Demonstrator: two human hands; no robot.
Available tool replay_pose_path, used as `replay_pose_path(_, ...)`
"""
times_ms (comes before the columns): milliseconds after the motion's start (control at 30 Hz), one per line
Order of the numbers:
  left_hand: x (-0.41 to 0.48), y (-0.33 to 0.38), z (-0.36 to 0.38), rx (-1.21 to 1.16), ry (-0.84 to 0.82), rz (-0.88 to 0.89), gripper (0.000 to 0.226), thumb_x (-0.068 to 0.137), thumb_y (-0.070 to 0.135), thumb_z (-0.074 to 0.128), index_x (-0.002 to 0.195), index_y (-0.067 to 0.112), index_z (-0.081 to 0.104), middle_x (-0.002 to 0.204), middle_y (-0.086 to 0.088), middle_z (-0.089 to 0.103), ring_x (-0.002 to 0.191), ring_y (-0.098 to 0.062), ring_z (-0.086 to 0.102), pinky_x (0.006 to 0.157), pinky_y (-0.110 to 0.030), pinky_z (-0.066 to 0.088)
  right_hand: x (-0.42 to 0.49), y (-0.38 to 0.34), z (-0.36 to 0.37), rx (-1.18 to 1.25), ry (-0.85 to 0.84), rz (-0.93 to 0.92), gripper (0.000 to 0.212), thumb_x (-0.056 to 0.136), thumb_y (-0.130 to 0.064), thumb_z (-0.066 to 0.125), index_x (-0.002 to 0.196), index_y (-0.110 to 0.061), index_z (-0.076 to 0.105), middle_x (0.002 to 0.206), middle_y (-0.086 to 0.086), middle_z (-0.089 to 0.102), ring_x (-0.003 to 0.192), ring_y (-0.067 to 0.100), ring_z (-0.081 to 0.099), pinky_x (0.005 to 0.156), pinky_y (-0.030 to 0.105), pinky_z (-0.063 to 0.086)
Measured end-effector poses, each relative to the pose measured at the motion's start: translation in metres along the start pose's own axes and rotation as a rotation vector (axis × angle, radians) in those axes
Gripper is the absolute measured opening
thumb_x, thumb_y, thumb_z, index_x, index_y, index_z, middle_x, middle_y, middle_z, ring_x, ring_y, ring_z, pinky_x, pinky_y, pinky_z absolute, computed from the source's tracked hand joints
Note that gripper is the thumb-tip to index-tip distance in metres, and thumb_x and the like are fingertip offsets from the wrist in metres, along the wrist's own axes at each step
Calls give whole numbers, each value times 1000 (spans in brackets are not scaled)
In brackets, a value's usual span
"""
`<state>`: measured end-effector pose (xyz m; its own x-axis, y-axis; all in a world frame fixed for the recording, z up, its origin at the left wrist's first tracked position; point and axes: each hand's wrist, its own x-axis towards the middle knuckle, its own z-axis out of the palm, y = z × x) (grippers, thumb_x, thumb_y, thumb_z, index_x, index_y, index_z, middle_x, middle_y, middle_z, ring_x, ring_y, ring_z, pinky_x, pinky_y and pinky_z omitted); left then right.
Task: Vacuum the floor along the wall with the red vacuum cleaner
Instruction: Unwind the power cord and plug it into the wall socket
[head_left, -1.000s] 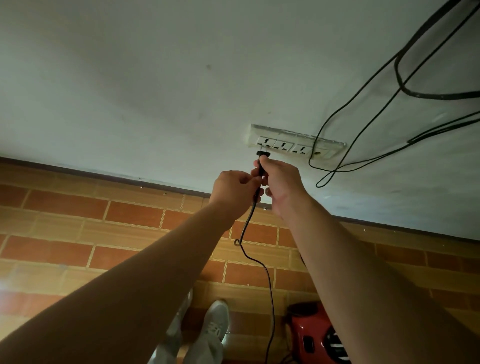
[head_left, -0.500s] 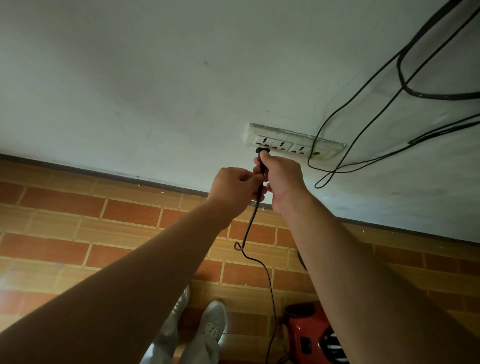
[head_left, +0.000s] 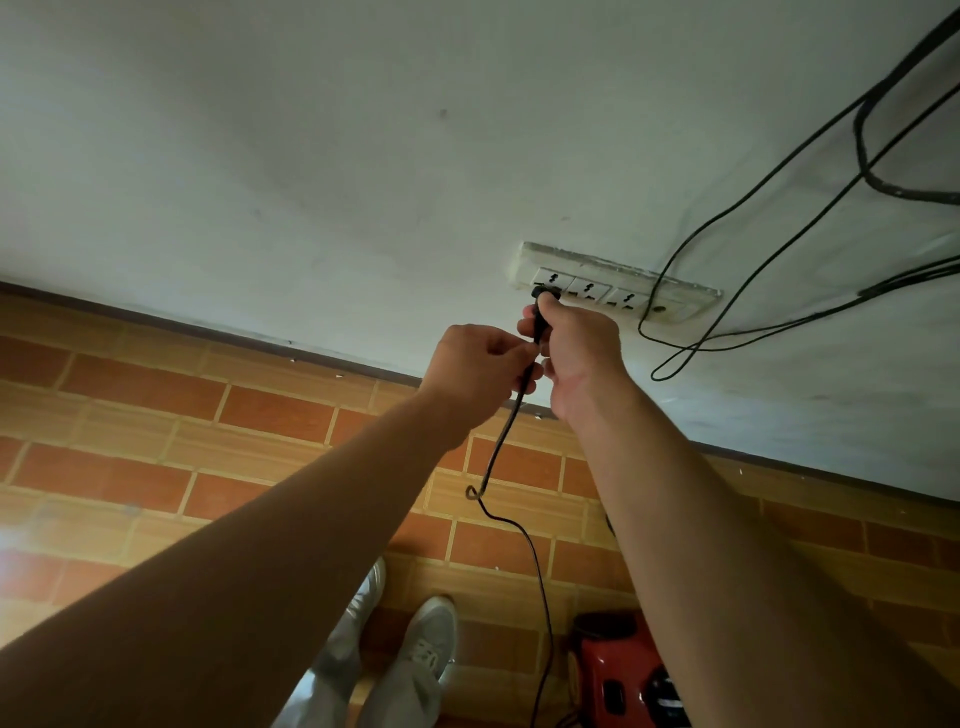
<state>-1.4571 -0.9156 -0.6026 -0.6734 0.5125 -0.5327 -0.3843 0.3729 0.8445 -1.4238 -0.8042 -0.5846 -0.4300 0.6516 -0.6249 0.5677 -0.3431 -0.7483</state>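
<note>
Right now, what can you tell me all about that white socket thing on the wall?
The socket strip is a long off-white plate fixed low on the pale wall, a bit grubby along its top edge. It looks like plastic. It has three outlets in a row. The right hand holds a black plug at the leftmost outlet; the other two are free. A thin black wire hangs across its right end.

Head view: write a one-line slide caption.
Right hand brings the black plug to the wall socket strip; left hand steadies the cord; red vacuum cleaner below.
</note>
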Motion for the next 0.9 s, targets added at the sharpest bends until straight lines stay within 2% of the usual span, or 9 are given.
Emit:
replay_pose_path(100,1,4,-1,-4,5,0,16,98,19,65,90,11,76,80,-6,78,88,-32,74,86,-53,60,7,-4,0,2,-1,-20,21,102,-21,57,96,-8,73,80,2,71,43,-2,52,57,27,38)
replay_pose_path(167,2,5,-1,17,4,0,17,98,18,65,87,11,77,79,-6,78,88,-33,74,86,-53,59,10,-3,0,-2,-12,-23,21,102,-20,57,97,-7,73,79,2,70,43,-2,52,58,27,37)
replay_pose_path(333,0,6,2,42,18,-13,17,98,19,65,87,13,77,79,-5,78,88,-33,73,87,-52,59,11,-2,0,37,-23,24,19,102,-22,58,93,-13,72,79,0,72,61,7,58,62,32,39)
replay_pose_path(433,-2,8,4,47,32,-8,12,97,18,65,93,16,76,84,-4,78,89,-25,74,87,-47,60,12,-1,-4,7,-48,48,19,101,-27,59,92,-17,72,83,-3,78,78,13,63,67,33,41)
replay_pose_path(567,-1,6,5,56,19,-3,13,97,13,63,102,17,74,94,-4,77,93,-18,73,91,-38,59,10,-3,-9,-30,-74,59,19,99,-32,62,99,-16,71,90,-1,80,78,13,67,72,36,42)
replay_pose_path(700,-7,4,-2,92,32,6,29,98,17,64,126,15,68,114,2,72,108,-12,66,92,-25,50,1,2,-16,-38,-63,65,26,98,-42,64,103,-17,72,97,2,79,82,16,63,75,36,46)
replay_pose_path(900,-65,6,-20,109,19,-19,35,95,21,70,130,17,66,118,8,71,110,-6,65,95,-23,49,-53,20,-54,-48,3,75,34,102,-42,57,118,-14,66,110,4,72,96,20,65,74,34,50)
